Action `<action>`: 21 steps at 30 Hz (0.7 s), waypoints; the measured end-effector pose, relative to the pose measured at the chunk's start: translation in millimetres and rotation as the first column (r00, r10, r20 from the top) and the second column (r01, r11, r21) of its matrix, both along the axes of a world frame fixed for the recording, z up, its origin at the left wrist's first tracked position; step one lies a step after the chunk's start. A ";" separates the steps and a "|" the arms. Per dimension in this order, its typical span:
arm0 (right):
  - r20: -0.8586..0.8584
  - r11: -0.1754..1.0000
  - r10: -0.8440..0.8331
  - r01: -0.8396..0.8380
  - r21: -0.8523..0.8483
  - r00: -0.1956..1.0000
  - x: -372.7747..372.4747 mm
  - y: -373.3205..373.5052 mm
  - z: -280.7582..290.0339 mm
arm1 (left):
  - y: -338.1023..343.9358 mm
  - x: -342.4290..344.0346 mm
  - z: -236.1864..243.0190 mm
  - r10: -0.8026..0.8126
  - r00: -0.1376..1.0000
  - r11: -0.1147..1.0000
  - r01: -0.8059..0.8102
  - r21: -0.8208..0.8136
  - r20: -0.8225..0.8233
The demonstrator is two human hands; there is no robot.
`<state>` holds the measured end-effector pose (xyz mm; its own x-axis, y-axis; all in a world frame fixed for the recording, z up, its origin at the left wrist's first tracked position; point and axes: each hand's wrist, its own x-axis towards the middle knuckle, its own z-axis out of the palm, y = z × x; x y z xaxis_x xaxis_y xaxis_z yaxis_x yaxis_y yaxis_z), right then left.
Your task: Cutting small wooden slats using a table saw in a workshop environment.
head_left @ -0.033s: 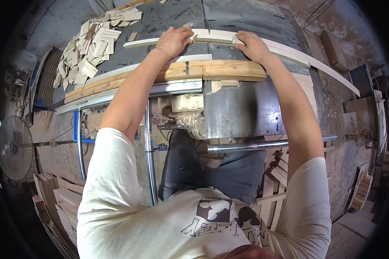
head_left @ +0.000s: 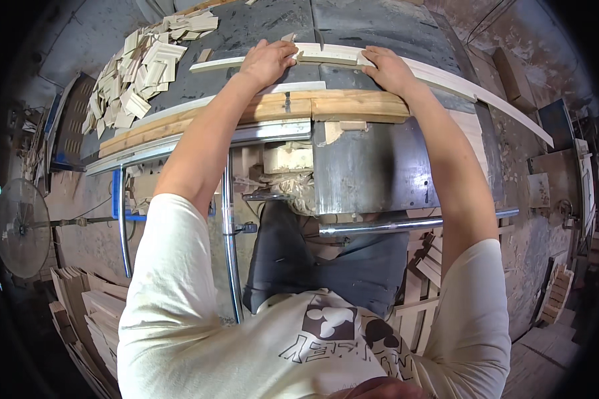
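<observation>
A long pale wooden strip [head_left: 439, 80] runs across the dark metal machine table, from my hands out past its right edge. My left hand [head_left: 268, 63] is closed over pale wood at the far side of the table, its fingertips pressed down. Farther right, my right hand [head_left: 387, 69] grips the strip, with thumb and fingers apart around its edge. Between the hands a stretch of pale wood [head_left: 336, 54] shows beside a slot with a thin upright part, perhaps a blade. Another length of pale strip [head_left: 216, 65] emerges left of my left hand. My fingers partly hide the wood.
A heap of short pale offcuts [head_left: 146, 70] lies at the table's left. A thick wooden bar [head_left: 359, 106] crosses the near side, above a metal rail [head_left: 273, 135]. A standing fan [head_left: 22, 227] is at far left. Stacked boards [head_left: 103, 312] stand lower left.
</observation>
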<state>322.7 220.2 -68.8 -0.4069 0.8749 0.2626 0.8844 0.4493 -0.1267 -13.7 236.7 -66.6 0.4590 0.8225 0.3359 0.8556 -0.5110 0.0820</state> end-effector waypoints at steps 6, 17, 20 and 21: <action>0.003 1.000 -0.007 0.007 0.012 1.000 2.4 8.4 -3.7 | -0.2 7.2 1.2 0.052 0.998 0.998 -0.052 -0.025 -0.022; -0.095 0.999 0.034 -0.031 0.037 0.995 8.4 -88.3 11.3 | -50.3 26.3 33.9 -0.051 0.996 0.994 0.043 -0.099 -0.074; -0.112 0.999 0.039 -0.038 0.011 0.993 -0.3 -111.9 22.9 | -50.1 25.7 37.7 -0.075 0.997 0.972 0.070 -0.224 -0.016; -0.120 0.999 0.028 -0.031 -0.026 0.992 -3.4 -117.5 22.9 | -51.1 22.3 35.1 -0.100 0.995 0.976 0.103 -0.194 0.026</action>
